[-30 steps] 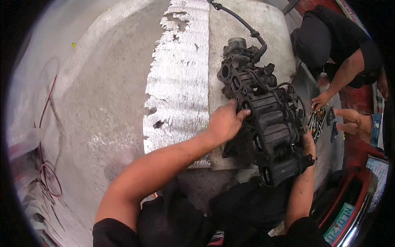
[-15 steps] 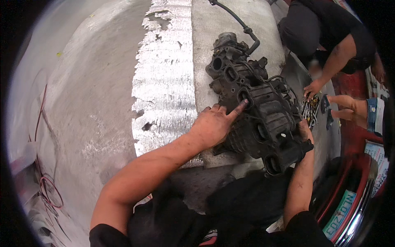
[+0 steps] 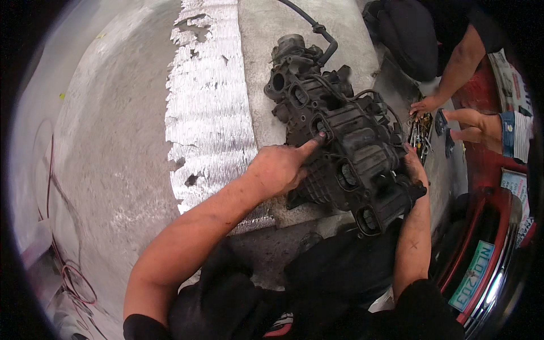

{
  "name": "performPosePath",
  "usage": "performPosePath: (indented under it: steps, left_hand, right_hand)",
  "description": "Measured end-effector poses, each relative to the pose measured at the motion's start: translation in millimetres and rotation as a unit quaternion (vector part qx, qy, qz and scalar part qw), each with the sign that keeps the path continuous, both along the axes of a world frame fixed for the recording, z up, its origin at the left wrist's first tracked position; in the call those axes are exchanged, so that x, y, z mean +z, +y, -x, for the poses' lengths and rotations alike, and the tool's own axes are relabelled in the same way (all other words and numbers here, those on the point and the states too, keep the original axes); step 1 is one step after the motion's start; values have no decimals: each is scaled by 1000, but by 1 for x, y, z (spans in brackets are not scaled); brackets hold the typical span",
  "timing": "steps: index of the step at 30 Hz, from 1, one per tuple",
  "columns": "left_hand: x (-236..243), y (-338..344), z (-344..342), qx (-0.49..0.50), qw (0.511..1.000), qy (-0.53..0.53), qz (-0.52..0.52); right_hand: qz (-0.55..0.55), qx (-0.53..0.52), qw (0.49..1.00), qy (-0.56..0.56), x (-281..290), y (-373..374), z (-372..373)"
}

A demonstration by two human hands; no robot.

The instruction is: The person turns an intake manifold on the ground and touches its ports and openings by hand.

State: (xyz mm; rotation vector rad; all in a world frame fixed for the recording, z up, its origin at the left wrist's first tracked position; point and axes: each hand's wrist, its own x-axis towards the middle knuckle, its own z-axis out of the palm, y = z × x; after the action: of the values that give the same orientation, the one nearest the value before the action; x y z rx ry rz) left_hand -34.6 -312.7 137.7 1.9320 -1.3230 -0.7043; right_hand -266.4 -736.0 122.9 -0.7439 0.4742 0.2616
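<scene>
Upon the grey mat, in front of the person, I see a large black engine part, placed aslant, with its near end reaching past the mat's edge. Several oval openings run along its left side, and a black hose comes from its far end. The left hand is not clasped around it: the forefinger is stretched, its tip at one oval opening, and the other fingers are bent; whether these also grip, I cannot tell. The right hand grasps the part at its right side, some fingers hidden from me.

As for writing, the clearest is at the lower right: a green and white plate with dark letters and digits, on a red vehicle bumper. Beyond it, a pale printed board carries lettering, partly cut from sight. Along the mat's left side lies a torn silver sheet. Near the part, a co-worker's hand is at a heap of tools.
</scene>
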Motion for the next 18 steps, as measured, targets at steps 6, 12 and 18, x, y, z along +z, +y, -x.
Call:
performPosePath:
  steps: [6, 12, 18]
  left_hand:
    - [7, 2, -10, -32, 998, -2, -51]
    - [5, 4, -13, 0, 1000, -28, -14]
    - [13, -1, -19, -23, 997, 12, -75]
  right_hand:
    - [79, -15, 996, 28, 11, 7, 2]
    - [237, 93, 966, -37, 13, 20, -11]
    - [553, 59, 819, 137, 26, 44, -18]
